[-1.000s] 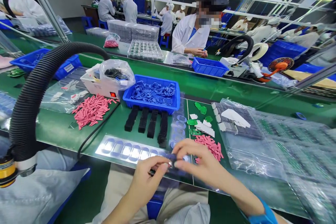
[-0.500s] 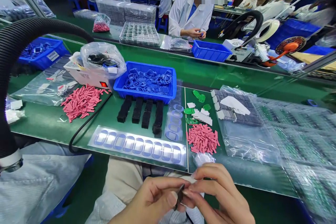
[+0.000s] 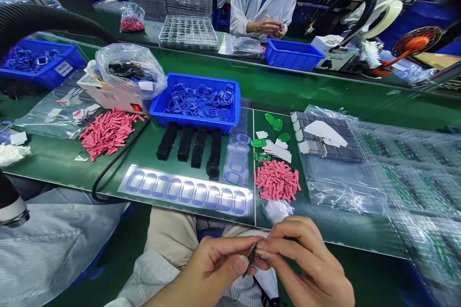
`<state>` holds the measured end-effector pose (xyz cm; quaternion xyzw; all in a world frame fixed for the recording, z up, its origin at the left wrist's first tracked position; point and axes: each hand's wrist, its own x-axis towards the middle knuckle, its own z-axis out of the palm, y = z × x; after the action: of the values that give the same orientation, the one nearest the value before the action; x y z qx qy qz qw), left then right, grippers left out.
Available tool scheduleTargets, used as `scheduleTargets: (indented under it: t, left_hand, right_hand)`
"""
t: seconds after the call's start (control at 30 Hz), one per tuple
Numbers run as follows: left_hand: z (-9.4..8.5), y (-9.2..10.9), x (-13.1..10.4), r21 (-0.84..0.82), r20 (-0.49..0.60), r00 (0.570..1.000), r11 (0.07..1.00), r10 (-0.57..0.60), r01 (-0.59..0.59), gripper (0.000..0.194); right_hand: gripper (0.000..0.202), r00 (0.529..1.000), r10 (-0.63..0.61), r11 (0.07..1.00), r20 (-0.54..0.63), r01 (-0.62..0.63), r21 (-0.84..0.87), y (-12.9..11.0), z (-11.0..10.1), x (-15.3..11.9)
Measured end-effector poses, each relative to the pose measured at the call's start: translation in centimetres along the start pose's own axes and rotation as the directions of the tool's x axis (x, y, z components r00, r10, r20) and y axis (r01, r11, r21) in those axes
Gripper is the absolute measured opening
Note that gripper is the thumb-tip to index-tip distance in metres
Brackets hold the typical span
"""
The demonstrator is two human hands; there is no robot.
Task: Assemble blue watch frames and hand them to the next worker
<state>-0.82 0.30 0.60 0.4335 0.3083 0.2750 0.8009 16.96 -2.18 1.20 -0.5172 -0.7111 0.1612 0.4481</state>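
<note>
Close to my lap, in front of the bench edge, both hands meet over a small thin dark piece (image 3: 251, 258) seen nearly edge-on. My left hand (image 3: 219, 268) is closed, pinching it between thumb and fingers. My right hand (image 3: 306, 259) is closed as well, its fingertips pressed to the piece's upper end. Fingers cover much of it, so its exact kind does not show. Just beyond my right hand lie a crumpled clear plastic bag (image 3: 278, 210) and a heap of pink strips (image 3: 276, 180). A sheet of clear oval stickers (image 3: 187, 193) lies left of them.
A blue bin (image 3: 158, 109) of blue frames stands behind rows of black pieces (image 3: 199, 147). More pink strips (image 3: 107, 130) lie left, by a black cable (image 3: 118, 165). Plastic-wrapped trays (image 3: 414, 182) fill the right. Across the bench, a co-worker's hands (image 3: 270, 27) hold something small and blue.
The bench has shifted upward in view as the camera tilted. My hands stay together on the dark piece, with the right fingertips slightly re-set at its upper end.
</note>
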Motion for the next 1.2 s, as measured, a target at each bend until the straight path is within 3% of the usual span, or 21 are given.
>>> scheduleTargets:
  t: [0.37,0.63,0.87,1.2]
  left_hand:
    - [0.7,0.6,-0.4,-0.069,0.026,1.000,0.998,-0.002,0.003,0.037]
    - [0.5,0.1,-0.7,0.135,0.042,0.998,0.989,0.056,-0.062,0.047]
    - [0.5,-0.3,-0.5,0.197,0.087,0.995,0.979,0.039,-0.056,0.051]
    - [0.6,-0.2,-0.7,0.282,0.024,0.995,0.954,0.094,-0.097,0.036]
  right_hand:
    - [0.027,0.999,-0.038,0.999,-0.006,0.038,-0.007,-0.1,-0.6,-0.8]
    - [0.016,0.999,0.027,0.999,0.044,-0.029,0.043,-0.1,-0.6,-0.9]
    - [0.016,1.000,-0.027,0.998,0.003,0.027,0.058,0.1,-0.5,-1.3]
    - [0.018,1.000,0.010,0.999,-0.001,-0.010,0.050,0.5,-0.1,-1.9]
